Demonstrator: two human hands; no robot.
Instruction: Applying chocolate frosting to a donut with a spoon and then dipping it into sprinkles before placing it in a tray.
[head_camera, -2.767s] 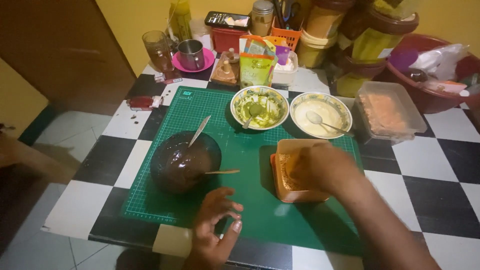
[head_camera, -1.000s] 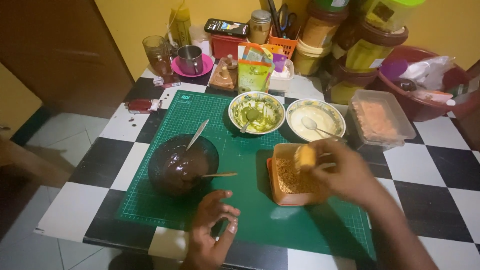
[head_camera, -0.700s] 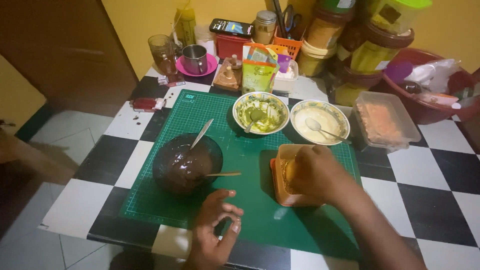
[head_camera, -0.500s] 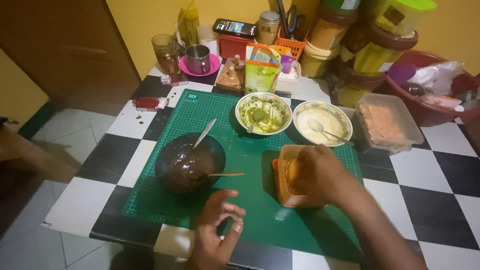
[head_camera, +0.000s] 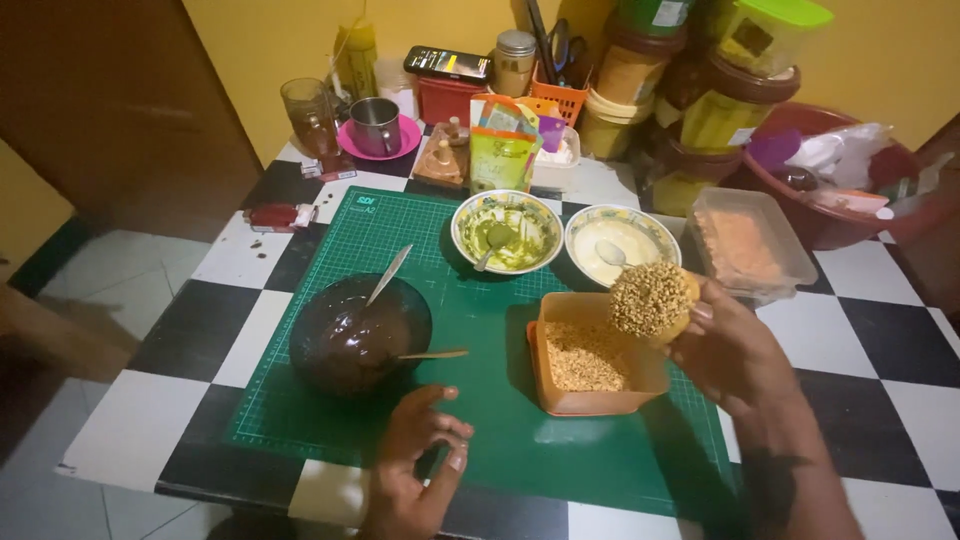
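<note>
My right hand (head_camera: 735, 350) holds up a round doughnut (head_camera: 652, 299) coated in chopped nuts, just above the right rim of an orange tub (head_camera: 590, 400) of nut crumbs. My left hand (head_camera: 418, 470) rests empty, fingers loosely curled, on the near edge of the green cutting mat (head_camera: 480, 320). A dark bowl of chocolate (head_camera: 358, 333) with a spoon and a stick in it stands left of the tub. Behind are a bowl of green glaze (head_camera: 505, 230) and a bowl of white glaze (head_camera: 620, 243), each with a spoon.
A clear lidded box (head_camera: 750, 245) of pinkish crumbs sits at the right, a red basin (head_camera: 850, 190) behind it. Jars, a phone, a metal cup on a pink saucer (head_camera: 378, 128) and a glass crowd the far edge. The checkered table (head_camera: 250, 320) ends at left over tiled floor.
My right hand was pressing the doughnut into the orange tub; it has now lifted the doughnut out, coated side up. My left hand stayed on the mat's near edge.
</note>
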